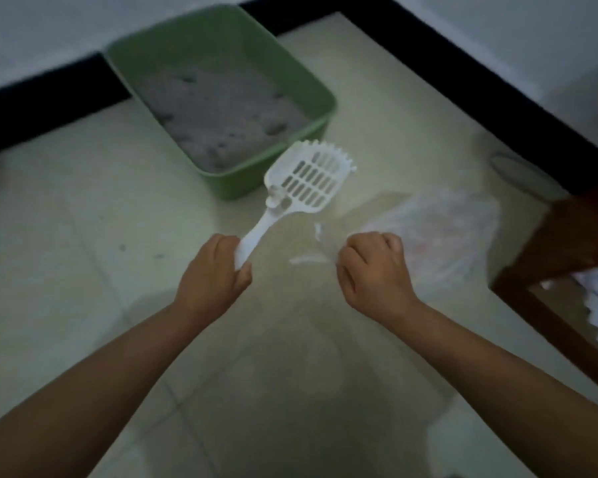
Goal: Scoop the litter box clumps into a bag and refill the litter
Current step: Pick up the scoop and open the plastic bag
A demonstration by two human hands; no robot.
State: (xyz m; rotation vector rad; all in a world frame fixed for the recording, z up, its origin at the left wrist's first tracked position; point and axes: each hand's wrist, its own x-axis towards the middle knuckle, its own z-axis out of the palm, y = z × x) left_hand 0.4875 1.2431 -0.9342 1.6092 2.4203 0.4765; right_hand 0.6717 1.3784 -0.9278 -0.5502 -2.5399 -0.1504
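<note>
A green litter box [320, 94] sits on the tiled floor near the wall, filled with grey litter [218, 112] that shows several darker clumps. My left hand [214, 274] grips the handle of a white slotted scoop [308, 179], whose empty head hangs just in front of the box's near corner. My right hand [373, 267] holds the gathered edge of a thin clear plastic bag [439, 232], which trails on the floor to the right.
A dark wooden piece of furniture [563, 236] stands at the right edge with white items below it. A round grey object [518, 170] lies by the black skirting [463, 63]. Pale floor tiles [66, 236] stretch left and toward me.
</note>
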